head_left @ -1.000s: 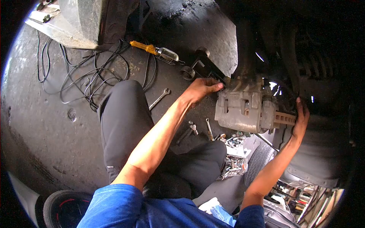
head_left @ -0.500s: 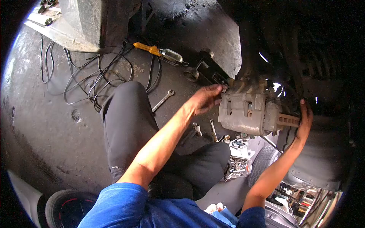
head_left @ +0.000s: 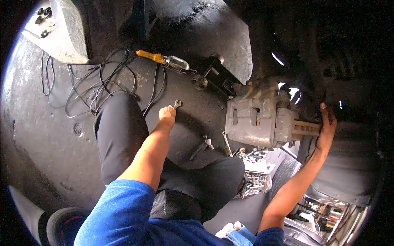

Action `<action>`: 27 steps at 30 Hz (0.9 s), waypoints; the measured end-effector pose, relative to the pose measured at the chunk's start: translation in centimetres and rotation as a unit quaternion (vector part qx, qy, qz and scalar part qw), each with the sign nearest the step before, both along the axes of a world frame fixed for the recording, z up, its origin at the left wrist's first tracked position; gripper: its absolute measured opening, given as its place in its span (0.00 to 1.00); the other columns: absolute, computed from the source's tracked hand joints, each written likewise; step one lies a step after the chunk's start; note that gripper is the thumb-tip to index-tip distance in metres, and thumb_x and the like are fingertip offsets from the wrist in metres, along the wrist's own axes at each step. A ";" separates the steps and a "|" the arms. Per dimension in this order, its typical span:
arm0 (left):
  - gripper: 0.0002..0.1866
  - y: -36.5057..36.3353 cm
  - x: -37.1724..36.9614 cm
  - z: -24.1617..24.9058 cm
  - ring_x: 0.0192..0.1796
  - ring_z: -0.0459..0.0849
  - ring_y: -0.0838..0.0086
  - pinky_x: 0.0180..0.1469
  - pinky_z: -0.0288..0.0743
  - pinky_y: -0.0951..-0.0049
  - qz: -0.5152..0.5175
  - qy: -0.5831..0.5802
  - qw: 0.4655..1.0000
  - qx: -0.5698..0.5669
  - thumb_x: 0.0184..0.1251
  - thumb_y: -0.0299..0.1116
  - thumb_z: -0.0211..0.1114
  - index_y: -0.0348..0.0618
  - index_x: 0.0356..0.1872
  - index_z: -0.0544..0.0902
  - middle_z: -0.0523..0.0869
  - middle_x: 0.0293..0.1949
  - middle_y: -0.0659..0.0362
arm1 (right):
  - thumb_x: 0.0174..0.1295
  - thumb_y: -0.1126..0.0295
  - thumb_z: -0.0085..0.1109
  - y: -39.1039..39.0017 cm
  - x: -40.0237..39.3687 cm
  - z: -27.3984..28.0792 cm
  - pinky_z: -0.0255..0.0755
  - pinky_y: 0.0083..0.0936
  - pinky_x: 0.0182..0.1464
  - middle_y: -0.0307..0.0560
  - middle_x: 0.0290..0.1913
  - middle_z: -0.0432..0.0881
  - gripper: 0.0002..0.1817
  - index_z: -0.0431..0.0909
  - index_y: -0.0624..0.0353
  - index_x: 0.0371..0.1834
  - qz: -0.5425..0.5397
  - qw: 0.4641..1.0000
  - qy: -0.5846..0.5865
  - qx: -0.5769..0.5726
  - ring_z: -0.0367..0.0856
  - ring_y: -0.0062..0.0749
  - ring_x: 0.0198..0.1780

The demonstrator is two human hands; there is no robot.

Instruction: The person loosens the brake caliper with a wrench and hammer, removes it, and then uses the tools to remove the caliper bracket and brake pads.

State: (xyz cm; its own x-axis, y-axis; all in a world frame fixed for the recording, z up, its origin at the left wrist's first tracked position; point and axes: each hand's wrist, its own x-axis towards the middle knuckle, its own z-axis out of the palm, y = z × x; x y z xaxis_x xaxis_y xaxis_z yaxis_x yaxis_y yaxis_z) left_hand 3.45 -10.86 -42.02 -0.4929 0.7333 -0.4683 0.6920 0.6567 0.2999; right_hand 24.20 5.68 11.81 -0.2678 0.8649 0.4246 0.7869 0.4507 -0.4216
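My left hand (head_left: 166,115) is down at the floor, its fingers closed on a combination wrench (head_left: 177,104) whose open end sticks out past them. A grey brake caliper (head_left: 251,125) sits over a vented brake disc (head_left: 305,128), whose slotted edge shows. Along the outer side of the disc rests my right hand (head_left: 327,129), fingers stretched upward. Part of that hand lies in shadow, and what its palm touches is partly hidden.
An orange-handled work lamp (head_left: 152,56) lies on the floor with its looped cable (head_left: 98,88). A hammer (head_left: 201,148) and another wrench (head_left: 226,143) lie near my knee. A tool tray (head_left: 256,182) and a tyre (head_left: 285,174) are beyond. Another person's feet (head_left: 232,227) show below.
My left hand has left the caliper's side, moved left and down to the floor, and closed on the wrench. My right hand stays by the disc. The view has shifted slightly.
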 end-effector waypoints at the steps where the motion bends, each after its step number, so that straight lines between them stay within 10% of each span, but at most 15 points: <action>1: 0.11 0.0 -0.3 0.4 0.50 0.87 0.68 0.45 0.84 0.64 0.002 -0.004 1.000 0.014 0.68 0.30 0.57 0.45 0.47 0.84 0.86 0.48 0.59 | 0.55 0.41 0.66 -0.1 -0.1 0.1 0.52 0.39 0.72 0.60 0.65 0.69 0.43 0.73 0.66 0.64 0.001 1.000 0.007 -0.001 0.64 0.44 0.70; 8: 0.21 1.2 -1.2 4.6 0.48 0.86 0.52 0.50 0.80 0.58 0.211 -0.141 0.954 0.157 0.59 0.32 0.63 0.34 0.53 0.78 0.87 0.41 0.43 | 0.56 0.42 0.66 -0.4 -0.5 0.4 0.54 0.34 0.70 0.58 0.63 0.72 0.41 0.74 0.68 0.61 0.008 0.999 0.010 -0.031 0.68 0.44 0.65; 16: 0.20 1.8 -5.9 14.5 0.45 0.87 0.65 0.48 0.80 0.69 0.297 -0.654 0.564 0.408 0.67 0.35 0.56 0.24 0.47 0.81 0.88 0.38 0.47 | 0.60 0.47 0.64 -0.1 -0.6 0.5 0.55 0.31 0.69 0.58 0.62 0.73 0.39 0.72 0.73 0.61 0.021 0.999 0.005 -0.025 0.68 0.40 0.65; 19: 0.23 1.0 -6.1 17.1 0.46 0.87 0.60 0.50 0.79 0.64 0.217 -0.630 0.603 0.439 0.69 0.43 0.60 0.29 0.49 0.82 0.88 0.40 0.45 | 0.60 0.47 0.65 -0.1 -0.6 0.3 0.58 0.35 0.69 0.54 0.61 0.75 0.35 0.76 0.66 0.60 0.018 1.000 0.010 -0.009 0.70 0.39 0.63; 23: 0.24 1.0 -6.9 22.6 0.47 0.85 0.50 0.52 0.76 0.57 0.196 -0.344 0.890 0.227 0.66 0.53 0.64 0.44 0.50 0.84 0.86 0.41 0.42 | 0.61 0.49 0.64 0.2 -0.6 0.4 0.63 0.35 0.66 0.52 0.59 0.77 0.33 0.77 0.67 0.59 0.059 0.994 0.056 -0.078 0.72 0.37 0.60; 27: 0.25 1.1 -5.4 21.3 0.52 0.85 0.56 0.53 0.75 0.60 0.112 -0.396 0.809 0.419 0.70 0.48 0.60 0.38 0.57 0.79 0.86 0.46 0.42 | 0.61 0.49 0.64 0.6 -0.4 0.8 0.60 0.35 0.67 0.53 0.59 0.77 0.33 0.77 0.67 0.58 0.059 0.997 -0.004 -0.051 0.72 0.39 0.61</action>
